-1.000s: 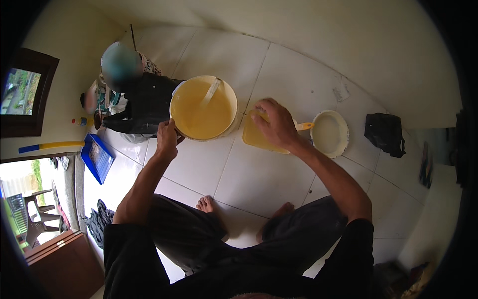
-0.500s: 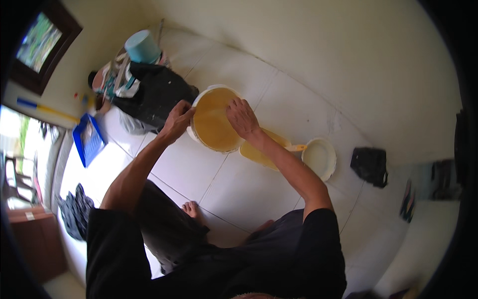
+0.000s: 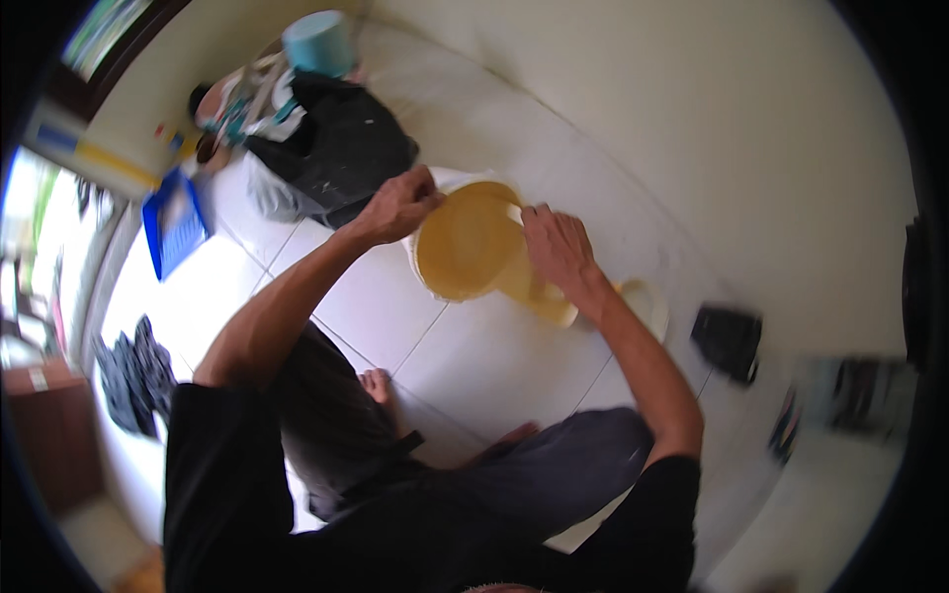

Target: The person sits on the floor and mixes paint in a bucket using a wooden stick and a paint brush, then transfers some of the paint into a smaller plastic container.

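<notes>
A whitish bucket (image 3: 435, 259) with yellow paint coating its inside tilts over the floor in front of me. My left hand (image 3: 400, 206) has its fingers closed on the bucket's left rim. At the right side of the opening, my right hand (image 3: 557, 247) is closed, with a small pale piece showing by its fingertips; blur hides what this is. Beneath that hand and against the bucket lies a yellow tray (image 3: 554, 309), partly covered by the hand and forearm. A round white container (image 3: 649, 304) stands to its right, half hidden behind my right forearm.
A dark cloth-covered pile (image 3: 341, 148) with a light blue pail (image 3: 319, 42) lies at the far left. Beyond my left arm are a blue dustpan (image 3: 178, 225) and a black plastic bag (image 3: 135, 376). A black object (image 3: 727, 341) rests near the right wall.
My right hand has moved right, from inside the bucket to its right edge. The bucket appears further right in view and more tilted toward the tray. My left hand stays on its rim.
</notes>
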Action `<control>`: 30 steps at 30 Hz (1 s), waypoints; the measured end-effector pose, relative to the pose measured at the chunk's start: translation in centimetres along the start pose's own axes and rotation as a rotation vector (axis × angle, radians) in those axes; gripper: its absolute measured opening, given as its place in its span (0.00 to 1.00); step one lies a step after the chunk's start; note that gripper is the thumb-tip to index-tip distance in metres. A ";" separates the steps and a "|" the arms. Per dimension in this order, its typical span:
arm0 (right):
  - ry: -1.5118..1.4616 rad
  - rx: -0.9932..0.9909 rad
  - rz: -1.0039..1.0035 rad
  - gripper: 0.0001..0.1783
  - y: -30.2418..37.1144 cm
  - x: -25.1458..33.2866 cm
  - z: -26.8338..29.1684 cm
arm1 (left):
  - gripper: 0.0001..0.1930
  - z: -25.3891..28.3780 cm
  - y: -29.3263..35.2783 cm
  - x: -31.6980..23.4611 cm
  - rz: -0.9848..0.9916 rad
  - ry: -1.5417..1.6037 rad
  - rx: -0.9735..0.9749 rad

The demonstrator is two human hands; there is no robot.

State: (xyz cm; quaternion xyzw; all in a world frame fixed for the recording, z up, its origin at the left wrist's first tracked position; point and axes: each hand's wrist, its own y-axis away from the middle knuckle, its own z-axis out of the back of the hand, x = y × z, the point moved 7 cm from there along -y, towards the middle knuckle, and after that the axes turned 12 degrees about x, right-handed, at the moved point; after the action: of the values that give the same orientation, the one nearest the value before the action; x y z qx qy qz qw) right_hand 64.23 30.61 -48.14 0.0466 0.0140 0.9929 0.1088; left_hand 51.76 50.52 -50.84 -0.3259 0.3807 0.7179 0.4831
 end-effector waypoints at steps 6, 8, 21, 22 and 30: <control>-0.127 0.068 0.083 0.04 1.6 0.6 -5.8 | 0.17 -0.9 -0.8 -0.1 0.011 -0.102 -0.042; -0.223 0.170 0.022 0.06 2.0 0.6 -7.9 | 0.18 -1.6 -1.3 -1.2 -0.012 -0.165 -0.015; -0.382 0.078 0.017 0.07 1.4 1.5 -5.8 | 0.19 0.3 -0.5 -0.9 0.070 -0.224 -0.120; -0.442 0.128 -0.025 0.07 1.5 0.9 -5.7 | 0.19 0.3 -0.7 -1.0 0.059 -0.239 -0.135; -0.362 0.247 -0.028 0.04 0.4 2.0 -6.5 | 0.18 1.8 0.6 3.5 0.104 -0.050 -0.184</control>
State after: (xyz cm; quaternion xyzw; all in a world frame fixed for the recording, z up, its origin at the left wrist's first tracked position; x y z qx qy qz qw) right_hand 61.55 30.58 -54.46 0.2368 0.1163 0.9575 0.1168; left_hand 49.88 53.48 -52.70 -0.3307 0.3175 0.7818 0.4226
